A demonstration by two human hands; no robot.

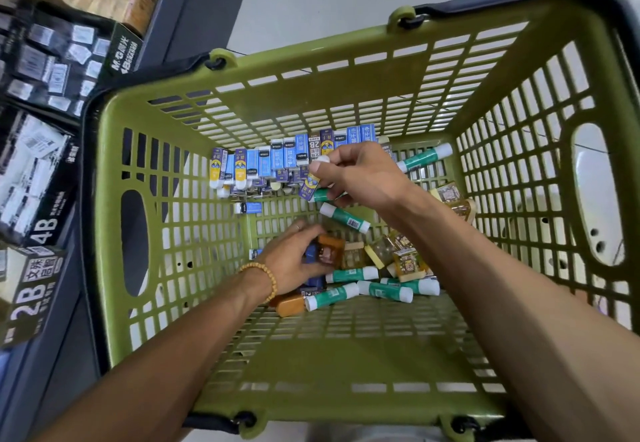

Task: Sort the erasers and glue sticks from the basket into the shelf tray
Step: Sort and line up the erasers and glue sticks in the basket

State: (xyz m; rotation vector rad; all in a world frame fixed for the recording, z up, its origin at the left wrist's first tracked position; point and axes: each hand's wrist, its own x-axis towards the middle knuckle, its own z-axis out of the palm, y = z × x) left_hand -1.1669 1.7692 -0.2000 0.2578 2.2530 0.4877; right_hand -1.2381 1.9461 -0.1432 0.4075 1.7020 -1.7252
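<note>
**A:** From the head view, where do your hands stand?

**B:** Both are down inside the green basket (pixel 166 178). Your right hand (pixel 360 178) has its fingers (pixel 320 173) closed on a purple-and-yellow sleeved eraser (pixel 309 185), and a green-and-white glue stick (pixel 320 194) seems tucked under the same grip. Your left hand (pixel 294 258) is curled over an amber, glossy eraser box (pixel 330 251); whether it truly grips it, I cannot tell.

**A:** And what is left to pick?

**B:** Plenty. A row of blue and purple erasers (pixel 277 161) stands along the far wall, just beyond your right fingers. A loose glue stick (pixel 344 217) lies just on the near side of those fingers, its long axis slanting from far-left to near-right, white cap toward the left. More glue sticks (pixel 367 287) lie nearly crosswise to the right of your left fingers, beside clear-wrapped amber boxes.

**A:** Which hand takes the slanted one?

**B:** The right is nearer, I judge, but it is full. The sticks are smooth cylinders and may roll; the erasers are flat-sided blocks. The shelf boxes (pixel 38 181) lie well to the left of both hands.
</note>
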